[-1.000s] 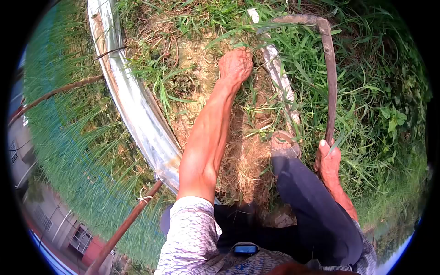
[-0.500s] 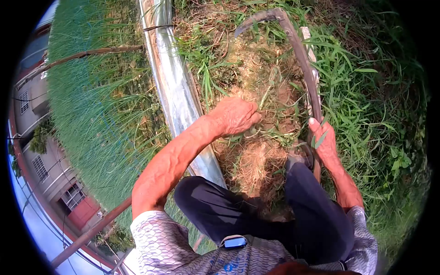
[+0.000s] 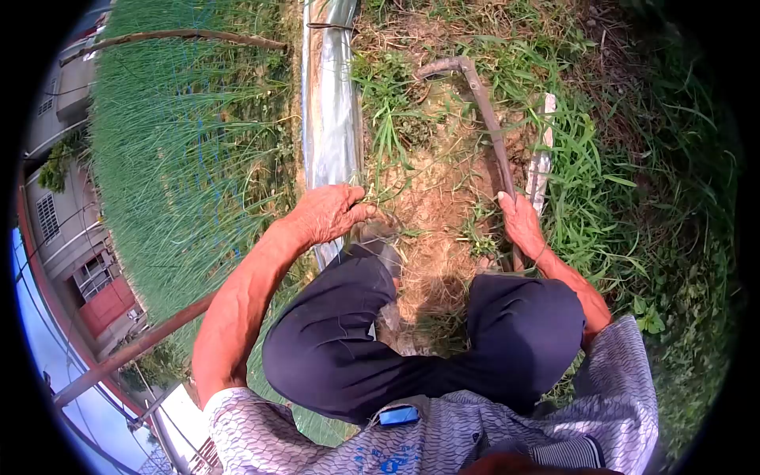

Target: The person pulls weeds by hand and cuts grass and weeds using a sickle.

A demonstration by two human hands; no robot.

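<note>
Head camera view: from where I stand, the left hand (image 3: 328, 214) has swung over from the middle of the bare soil (image 3: 447, 178) to its left edge, beside the silver plastic sheeting (image 3: 336, 119). Its fingers are curled, with a narrow gap showing at the thumb; blur there leaves me unable to tell whether it pinches any grass. The right hand (image 3: 522, 222) is wrapped round the wooden handle of the sickle (image 3: 492, 131), which reaches away from the person, its curved blade pointing left at the far end. That blade has shifted from the grass on the right to above the soil, left of the pale strip (image 3: 541, 162). With the left hand now well apart from it, I judge that nothing is being cut just now. A grass clump (image 3: 389, 131) stands between sheeting and sickle.
</note>
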